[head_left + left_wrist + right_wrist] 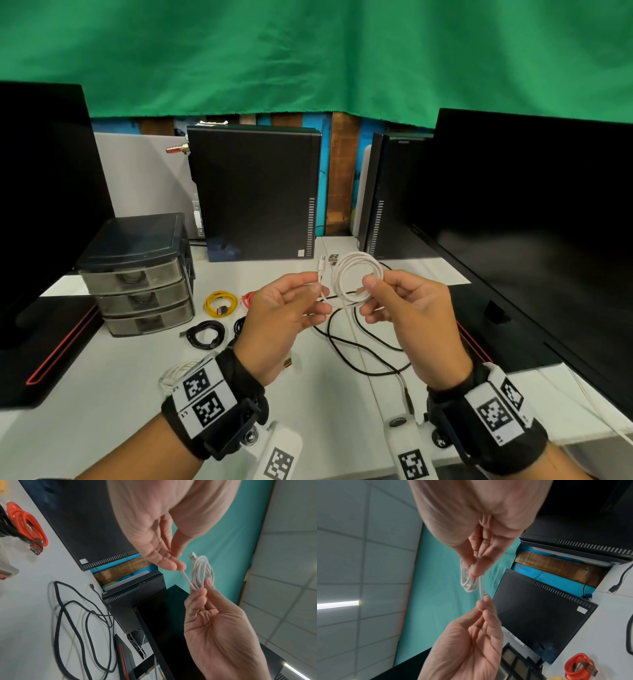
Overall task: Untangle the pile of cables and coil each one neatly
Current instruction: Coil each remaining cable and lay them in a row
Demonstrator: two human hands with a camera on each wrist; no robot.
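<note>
I hold a white USB cable [356, 277] above the table, wound into a small coil. My right hand [371, 291] pinches the coil's lower right side between thumb and fingers. My left hand [317, 287] pinches the cable's free tail just left of the coil. The left wrist view shows the left hand [178, 566] on the tail and the coil [203, 570] with its USB plug sticking up. In the right wrist view the right hand [475, 568] holds the coil [467, 581]. A loose black cable [356, 346] sprawls on the table below my hands.
Coiled cables lie on the white table [120, 394]: yellow [221, 304], red [249, 298], black [205, 334] and a white one [174, 373] by my left wrist. A drawer unit [140, 270] stands left, PC towers [257, 192] behind, a monitor [534, 222] right.
</note>
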